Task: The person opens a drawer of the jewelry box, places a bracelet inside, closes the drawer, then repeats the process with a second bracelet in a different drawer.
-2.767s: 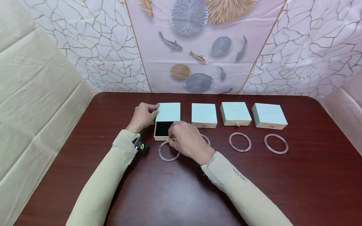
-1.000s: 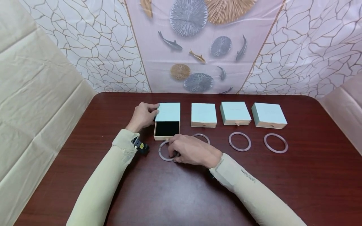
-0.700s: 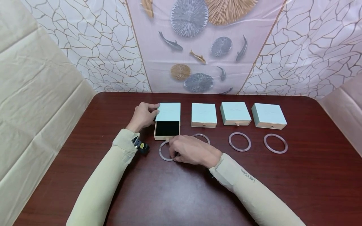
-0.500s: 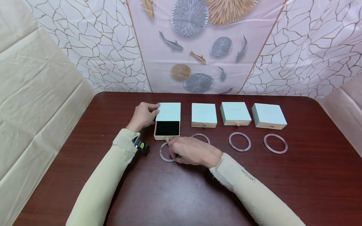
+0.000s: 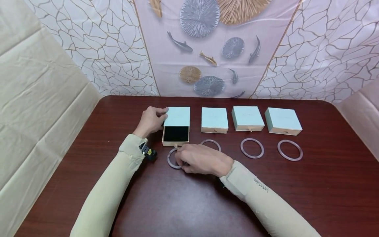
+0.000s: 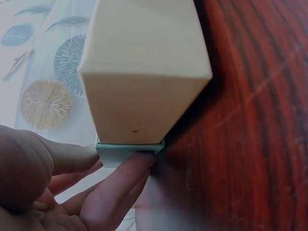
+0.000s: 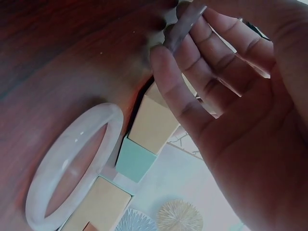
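My left hand (image 5: 149, 121) grips the pale mint sleeve of a small drawer box (image 5: 178, 116) at its left side. In the left wrist view, thumb and fingers pinch the end of the mint sleeve (image 6: 115, 155). The cream drawer (image 5: 170, 144) is pulled out towards me and shows a black lining. Just in front of it a pale lilac bangle (image 5: 169, 161) lies flat on the table, partly covered by my right hand (image 5: 204, 159). The right wrist view has the bangle (image 7: 185, 26) between the thumb and curled fingers.
Three closed mint boxes stand in a row to the right: a near one (image 5: 214, 118), a middle one (image 5: 247, 115) and a far one (image 5: 283, 118). Before them lie a half-hidden bangle (image 5: 218, 144) and two more bangles, one middle (image 5: 261, 148), one far right (image 5: 299, 154).
My right hand has come down from the drawer's front right corner to the bangle in front, uncovering the black lining. The left hand has stayed on the box.
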{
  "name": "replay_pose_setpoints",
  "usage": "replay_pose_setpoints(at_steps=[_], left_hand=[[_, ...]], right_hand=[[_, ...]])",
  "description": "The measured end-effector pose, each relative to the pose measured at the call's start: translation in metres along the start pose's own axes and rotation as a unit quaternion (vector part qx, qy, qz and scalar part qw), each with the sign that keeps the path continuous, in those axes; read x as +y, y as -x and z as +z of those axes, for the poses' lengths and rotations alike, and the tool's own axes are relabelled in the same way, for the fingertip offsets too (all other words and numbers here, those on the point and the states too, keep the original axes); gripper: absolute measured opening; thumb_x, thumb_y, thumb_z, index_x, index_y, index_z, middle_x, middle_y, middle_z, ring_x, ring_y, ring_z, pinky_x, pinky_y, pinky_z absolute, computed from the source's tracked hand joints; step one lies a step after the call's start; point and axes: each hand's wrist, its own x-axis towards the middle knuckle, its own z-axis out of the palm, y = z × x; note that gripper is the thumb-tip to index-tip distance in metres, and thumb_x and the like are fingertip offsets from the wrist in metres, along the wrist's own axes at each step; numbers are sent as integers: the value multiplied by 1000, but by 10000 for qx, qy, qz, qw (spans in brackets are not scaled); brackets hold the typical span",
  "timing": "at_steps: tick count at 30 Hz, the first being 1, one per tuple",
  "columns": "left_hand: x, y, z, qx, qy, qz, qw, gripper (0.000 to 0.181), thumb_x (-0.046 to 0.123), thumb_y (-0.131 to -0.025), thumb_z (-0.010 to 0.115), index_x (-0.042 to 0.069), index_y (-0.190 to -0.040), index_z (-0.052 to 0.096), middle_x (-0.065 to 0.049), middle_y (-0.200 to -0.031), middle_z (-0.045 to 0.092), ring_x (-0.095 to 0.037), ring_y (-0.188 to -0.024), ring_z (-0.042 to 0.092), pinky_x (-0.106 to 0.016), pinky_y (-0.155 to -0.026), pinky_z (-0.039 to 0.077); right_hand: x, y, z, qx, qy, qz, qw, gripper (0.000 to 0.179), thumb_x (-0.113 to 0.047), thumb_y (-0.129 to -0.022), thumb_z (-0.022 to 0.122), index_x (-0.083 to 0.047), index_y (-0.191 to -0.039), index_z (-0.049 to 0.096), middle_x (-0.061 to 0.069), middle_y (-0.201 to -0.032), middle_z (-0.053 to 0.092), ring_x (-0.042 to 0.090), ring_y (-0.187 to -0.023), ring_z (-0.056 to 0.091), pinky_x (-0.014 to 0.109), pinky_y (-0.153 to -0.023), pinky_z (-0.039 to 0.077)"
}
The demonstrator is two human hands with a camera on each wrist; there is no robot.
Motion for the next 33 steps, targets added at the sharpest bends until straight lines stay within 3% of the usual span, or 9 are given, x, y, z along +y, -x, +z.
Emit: replay_pose_setpoints(at_steps=[8, 15, 26, 33], left_hand=[[1, 0, 0, -10, 15, -18, 10000, 39, 18, -105, 58, 17, -144, 59, -13, -147, 58, -26, -92, 73, -25, -66, 59], [2, 1, 0, 2, -5, -33, 10000, 40, 18, -105, 58, 17, -145, 59, -14, -146, 60, -26, -93, 72, -29, -71, 61], [2, 2, 0, -38, 19, -90, 10000, 40, 17, -105, 58, 17, -146, 58, -16, -142, 62, -29, -105, 72, -37, -79, 62], [2, 1, 0, -29, -31, -43, 10000, 40, 17, -105, 58, 17, -146, 58, -17, -139, 63, -29, -99, 74, -33, -73, 62]], right_hand=[[-1, -1, 0, -26, 108, -252, 9996, 28, -1, -86, 71, -24, -74, 61, -10, -77, 54, 6, -73, 50, 19, -61, 43], [-2, -1, -1, -131, 198, -194, 9995, 21, -8, -92, 73, -23, -80, 66, -11, -84, 55, 6, -80, 53, 20, -64, 45], [-5, 0, -2, -249, 195, -139, 9994, 25, -3, -89, 75, -23, -74, 68, -10, -86, 60, 5, -83, 54, 19, -67, 46], [-7, 0, 2, -233, 331, -113, 9991, 25, -2, -89, 75, -21, -73, 68, -8, -87, 60, 6, -84, 54, 18, -68, 47]])
